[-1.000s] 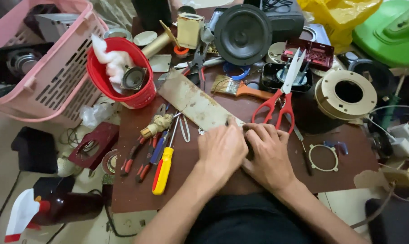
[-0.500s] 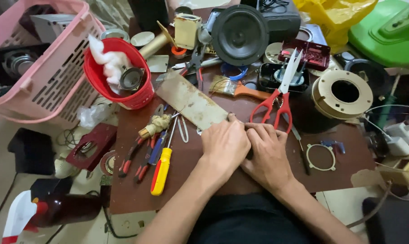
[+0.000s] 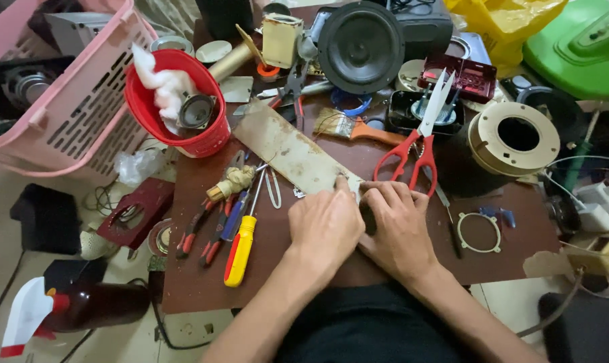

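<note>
Two hands meet at the middle of the brown tabletop (image 3: 204,282), pressed side by side over a small dark object (image 3: 368,216) that shows only as a sliver between them. The left hand (image 3: 326,225) lies palm down with its fingers drawn together, fingertips touching the near end of a long worn metal strip (image 3: 288,149); the right hand (image 3: 397,225) is curled, knuckles up, its grip seemingly closed round the dark object, though what that object is cannot be told. The strip's long axis runs diagonally, from the fingertips up and away to the left toward a red bucket (image 3: 183,138), so it lies ahead of the left hand, which is the nearer of the two. Red scissors (image 3: 417,138) lie just beyond the right hand, blades pointing away. A yellow-handled screwdriver (image 3: 242,245) and small pliers (image 3: 195,232) lie left of the left hand, apart from it. A pink basket (image 3: 83,114) stands at the far left.
</note>
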